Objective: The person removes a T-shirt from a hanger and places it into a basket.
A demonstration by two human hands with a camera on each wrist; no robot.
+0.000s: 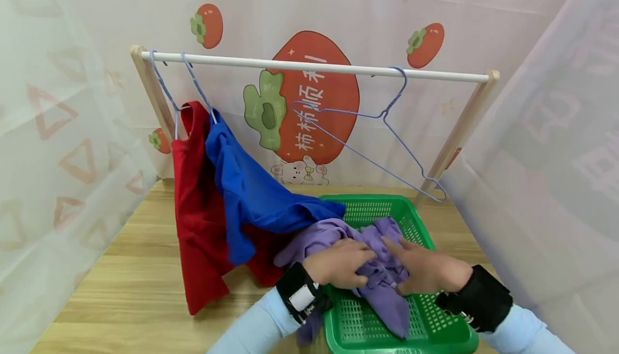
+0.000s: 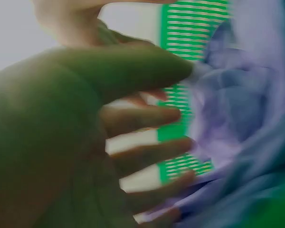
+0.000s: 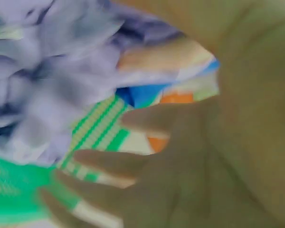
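Note:
A crumpled purple garment [image 1: 382, 289] lies in a green plastic basket [image 1: 450, 322], part of it spilling over the basket's left side. Over its left part is my left hand [image 1: 340, 262], fingers spread toward the cloth. On the other side my right hand [image 1: 427, 268] reaches in with its fingers apart, right at the fabric. In the left wrist view the fingers [image 2: 147, 154] stretch out beside the purple folds [image 2: 228, 104]. The right wrist view is blurred and shows extended fingers [image 3: 109, 164] near the same cloth [image 3: 52, 90].
A white rail [image 1: 300, 65] on wooden posts spans the table [image 1: 121, 268]. From its left end hang a red garment [image 1: 198, 225] and a blue garment [image 1: 271, 193] on hangers; the blue one reaches the basket's rim. A bare blue wire hanger [image 1: 384, 115] hangs at the right.

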